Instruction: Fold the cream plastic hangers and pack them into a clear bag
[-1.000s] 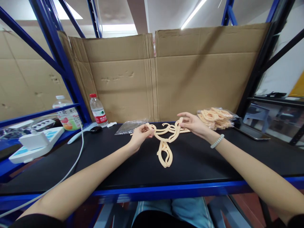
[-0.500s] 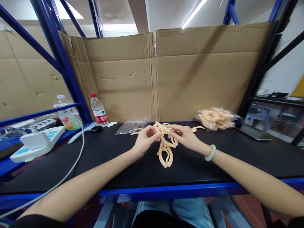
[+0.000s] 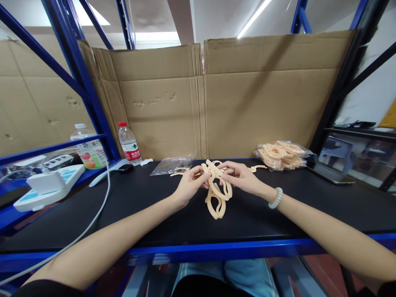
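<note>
Over the middle of the black table, a beige folding clothes hanger (image 3: 229, 191) is held folded into a loop and tilted. My left hand (image 3: 192, 184) pinches its upper left part between thumb and fingers. On the opposite side, my right hand (image 3: 241, 177) has its thumb and fingers closed on the same piece. A second beige hanger (image 3: 210, 208), also folded, lies on the table just below and partly behind the held one. Beyond my hands more beige hangers lie unfolded, their arm ends (image 3: 257, 168) sticking out at both sides, mostly hidden.
A clear bag of beige hangers (image 3: 280, 154) sits at the back right, beside a dark flat tray (image 3: 332, 175). At the back left are an empty-looking plastic bag (image 3: 170, 165) and a red-capped water bottle (image 3: 130, 144). A white cable (image 3: 103, 202) crosses the left side near a power strip (image 3: 49, 187).
The held hanger has turned to a steeper tilt, and its loop has dropped slightly toward the hanger on the table. Both hands have shifted a little with it.
</note>
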A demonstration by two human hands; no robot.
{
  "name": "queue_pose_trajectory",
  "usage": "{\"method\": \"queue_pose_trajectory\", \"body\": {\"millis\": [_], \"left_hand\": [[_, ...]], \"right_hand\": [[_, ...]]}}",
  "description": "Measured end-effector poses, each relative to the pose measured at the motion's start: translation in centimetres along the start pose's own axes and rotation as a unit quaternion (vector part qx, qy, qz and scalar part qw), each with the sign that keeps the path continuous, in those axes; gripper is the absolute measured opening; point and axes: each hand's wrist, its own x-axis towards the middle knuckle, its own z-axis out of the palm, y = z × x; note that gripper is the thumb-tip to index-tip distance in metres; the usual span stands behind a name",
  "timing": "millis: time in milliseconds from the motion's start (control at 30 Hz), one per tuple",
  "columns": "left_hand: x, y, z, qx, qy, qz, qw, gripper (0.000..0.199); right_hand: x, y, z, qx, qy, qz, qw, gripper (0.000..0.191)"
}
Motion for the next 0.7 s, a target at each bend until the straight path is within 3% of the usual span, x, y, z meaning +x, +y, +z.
{"method": "queue_pose_trajectory", "body": {"millis": [233,400,600,700], "left_hand": [[0.1,0.0,0.0,0.019,-0.015,-0.007,1.0,0.027],[-0.2,0.3,0.6,0.038,-0.042,-0.026,0.998,0.028],[-0.5,-0.3,1.2,0.048,-0.033,-0.06,0.997,0.036],[-0.4,-0.4,0.7,0.095,-0.034,-0.041,0.994,0.039]], "right_hand": [[0.3,-0.1,-0.1,-0.027,0.016,-0.004,0.999,0.027],[0.4,-0.2,0.3,0.025,0.039,0.069,0.997,0.035],[0.4,-0.1,0.4,0.046,-0.007,0.076,0.996,0.043],[0.5,0.2,-0.4,0.053,-0.01,0.087,0.995,0.041]]}}
